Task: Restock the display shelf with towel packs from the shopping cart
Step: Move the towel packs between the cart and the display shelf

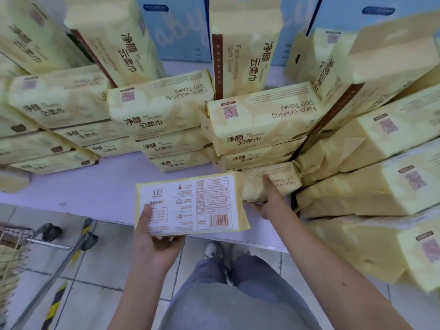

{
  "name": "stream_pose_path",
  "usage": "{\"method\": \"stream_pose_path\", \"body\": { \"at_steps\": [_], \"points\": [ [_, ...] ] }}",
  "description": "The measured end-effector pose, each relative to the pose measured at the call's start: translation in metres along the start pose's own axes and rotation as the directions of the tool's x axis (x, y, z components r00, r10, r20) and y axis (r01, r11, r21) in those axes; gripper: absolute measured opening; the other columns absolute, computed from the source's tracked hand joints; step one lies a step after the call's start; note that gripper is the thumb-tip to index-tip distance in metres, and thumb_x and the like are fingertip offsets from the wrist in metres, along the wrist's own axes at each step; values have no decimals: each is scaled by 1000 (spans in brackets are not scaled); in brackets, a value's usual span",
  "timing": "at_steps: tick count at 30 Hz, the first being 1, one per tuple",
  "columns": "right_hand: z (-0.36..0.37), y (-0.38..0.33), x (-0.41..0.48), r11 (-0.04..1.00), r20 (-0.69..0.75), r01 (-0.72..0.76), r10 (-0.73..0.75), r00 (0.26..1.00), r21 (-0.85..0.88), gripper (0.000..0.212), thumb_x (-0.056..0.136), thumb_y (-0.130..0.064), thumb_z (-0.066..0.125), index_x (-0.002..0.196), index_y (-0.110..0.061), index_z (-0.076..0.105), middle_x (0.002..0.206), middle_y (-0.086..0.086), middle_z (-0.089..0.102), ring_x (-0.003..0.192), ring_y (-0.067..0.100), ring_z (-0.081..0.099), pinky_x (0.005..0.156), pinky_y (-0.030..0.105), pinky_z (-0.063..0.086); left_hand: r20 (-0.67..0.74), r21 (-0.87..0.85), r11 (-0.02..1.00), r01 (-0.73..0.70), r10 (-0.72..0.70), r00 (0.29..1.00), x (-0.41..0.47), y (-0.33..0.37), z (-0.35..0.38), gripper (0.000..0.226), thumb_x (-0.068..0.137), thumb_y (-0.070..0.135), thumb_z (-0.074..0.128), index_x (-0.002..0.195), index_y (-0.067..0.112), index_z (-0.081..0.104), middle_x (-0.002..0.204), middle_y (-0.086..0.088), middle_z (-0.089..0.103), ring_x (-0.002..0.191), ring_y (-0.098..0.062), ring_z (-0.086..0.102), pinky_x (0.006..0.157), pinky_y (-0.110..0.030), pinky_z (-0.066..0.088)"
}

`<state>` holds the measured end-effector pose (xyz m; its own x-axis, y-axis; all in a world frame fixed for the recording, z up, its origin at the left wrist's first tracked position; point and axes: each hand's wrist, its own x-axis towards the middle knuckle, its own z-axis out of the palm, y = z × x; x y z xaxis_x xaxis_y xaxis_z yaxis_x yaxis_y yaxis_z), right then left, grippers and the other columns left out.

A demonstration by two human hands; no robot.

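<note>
At shelf [83, 191] edge, left grip [154, 244] round label-up pack [190, 206], right grip [271, 201] round shelved pack [283, 181]; yellow packs [9, 265] in cart [14, 231].

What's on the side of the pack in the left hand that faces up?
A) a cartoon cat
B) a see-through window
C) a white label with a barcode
C: the towel pack gripped by the left hand shows a white label with an orange barcode; the right hand holds another pack.
</note>
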<state>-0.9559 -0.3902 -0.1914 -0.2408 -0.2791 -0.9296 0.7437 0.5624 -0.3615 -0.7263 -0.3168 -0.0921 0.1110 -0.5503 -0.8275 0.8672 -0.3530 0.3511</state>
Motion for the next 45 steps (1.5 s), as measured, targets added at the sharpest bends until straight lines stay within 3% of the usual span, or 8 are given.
{"method": "stream_pose_path", "body": {
  "at_steps": [5,15,19,22,25,34,40,45],
  "points": [
    [1,-20,-7,989,29,-128,130,991,-69,66,70,-41,81,122,-11,53,116,13,63,105,35,62,89,52,52,-15,13,1000,-6,6,1000,-3,1,-4,32,80,37,67,107,19,65,100,-7,74,100,-27,65,76,-55,51],
    [-31,2,-35,996,75,87,-89,993,31,57,78,-40,73,124,-19,48,129,9,49,109,24,53,79,31,49,-69,76,994,79,-74,995,-6,-11,0,29,80,35,69,101,15,64,90,-11,75,98,-29,64,91,-47,51],
    [-54,21,-87,888,537,442,-312,784,-130,112,31,-72,82,130,-36,43,134,-6,53,115,9,56,89,26,48,-144,146,973,178,-157,977,-11,-20,17,26,82,34,69,91,12,60,94,-12,65,88,-28,59,88,-46,49],
    [-67,21,-104,740,790,652,-295,538,-167,115,40,-58,88,138,-43,29,138,-18,49,125,4,50,90,22,48,-150,202,953,225,-197,969,-11,-26,28,26,83,35,67,88,11,58,93,-12,62,85,-29,58,88,-47,48],
    [-73,15,-99,639,801,750,-352,485,-173,116,45,-37,92,139,-49,24,145,-13,40,132,10,43,99,27,46,-157,251,942,221,-186,970,-9,-29,38,28,81,34,71,88,12,56,97,-12,59,89,-28,57,86,-46,50],
    [-70,-22,-82,832,594,549,-404,696,-78,115,37,-44,90,140,-30,42,132,8,58,116,29,58,81,40,57,183,628,752,-201,108,977,7,-41,39,38,84,35,64,117,27,49,116,8,53,115,-14,47,101,-42,33],
    [-54,-57,-87,896,452,421,-321,833,-141,25,80,-40,62,99,-23,64,91,-1,73,90,18,63,74,32,50,307,682,652,-332,157,939,25,-39,53,26,88,13,63,107,14,46,100,-2,60,96,-21,59,88,-34,50],
    [-32,-63,-75,924,230,380,-363,903,-34,25,86,-40,59,101,-21,61,92,-1,67,80,13,58,63,25,43,281,713,643,-279,102,954,34,-52,62,39,84,20,69,118,19,50,93,-3,64,90,-25,62,81,-33,53]
  ]
}}
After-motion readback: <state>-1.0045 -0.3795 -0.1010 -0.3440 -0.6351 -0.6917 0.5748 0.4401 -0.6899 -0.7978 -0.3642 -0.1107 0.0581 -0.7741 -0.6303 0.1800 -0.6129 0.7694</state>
